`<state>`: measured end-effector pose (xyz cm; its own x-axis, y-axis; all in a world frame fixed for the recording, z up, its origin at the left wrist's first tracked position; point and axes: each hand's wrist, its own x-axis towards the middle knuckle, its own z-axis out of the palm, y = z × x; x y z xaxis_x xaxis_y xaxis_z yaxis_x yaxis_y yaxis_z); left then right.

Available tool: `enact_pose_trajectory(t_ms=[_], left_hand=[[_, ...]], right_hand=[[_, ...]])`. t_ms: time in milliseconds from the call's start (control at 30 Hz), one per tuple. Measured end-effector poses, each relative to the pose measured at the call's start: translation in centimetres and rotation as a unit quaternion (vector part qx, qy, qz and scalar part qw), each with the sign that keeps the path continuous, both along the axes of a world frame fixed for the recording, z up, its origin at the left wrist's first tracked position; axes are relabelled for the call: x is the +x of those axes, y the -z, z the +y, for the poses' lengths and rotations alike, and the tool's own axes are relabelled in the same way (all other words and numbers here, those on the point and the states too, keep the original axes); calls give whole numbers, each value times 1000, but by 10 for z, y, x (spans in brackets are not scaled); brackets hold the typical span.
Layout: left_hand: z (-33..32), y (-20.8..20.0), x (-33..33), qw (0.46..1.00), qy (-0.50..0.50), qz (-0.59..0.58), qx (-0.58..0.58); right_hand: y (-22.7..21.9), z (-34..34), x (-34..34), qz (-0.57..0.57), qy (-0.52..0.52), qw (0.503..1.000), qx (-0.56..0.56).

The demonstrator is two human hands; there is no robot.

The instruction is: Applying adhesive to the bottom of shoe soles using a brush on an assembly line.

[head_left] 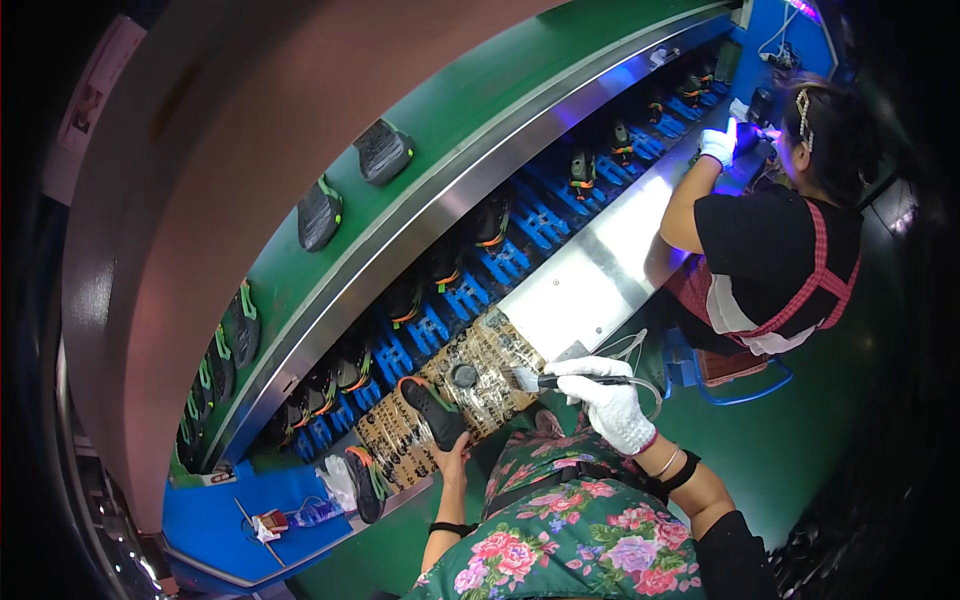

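Black rubber shoe sole in left hand; bristled brush in gloved right hand.

Dim, fisheye-warped, purple glare top right

Left hand mostly hidden under the black shoe sole; fingers not visible. Brush bristle detail too small to tell. Co-worker's far hand hidden behind the gloved one. Picture corners black, cut off by fisheye rim.

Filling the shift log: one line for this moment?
left hand: holds shoe sole | right hand: gloved, holds brush | patterned bench paper beneath
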<state>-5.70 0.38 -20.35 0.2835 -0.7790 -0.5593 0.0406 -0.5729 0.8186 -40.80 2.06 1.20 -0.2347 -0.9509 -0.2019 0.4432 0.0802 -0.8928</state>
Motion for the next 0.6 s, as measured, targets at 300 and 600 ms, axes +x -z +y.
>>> enact_pose_trajectory(t_ms=[300,600], left_hand=[[-21,-123,-41,961,100,208,-152],[-202,-272,-191,840,354,113,-397]], right_hand=[[-23,17,-32,-95,82,991,36],[-40,60,-69,-106,195,975,-18]])
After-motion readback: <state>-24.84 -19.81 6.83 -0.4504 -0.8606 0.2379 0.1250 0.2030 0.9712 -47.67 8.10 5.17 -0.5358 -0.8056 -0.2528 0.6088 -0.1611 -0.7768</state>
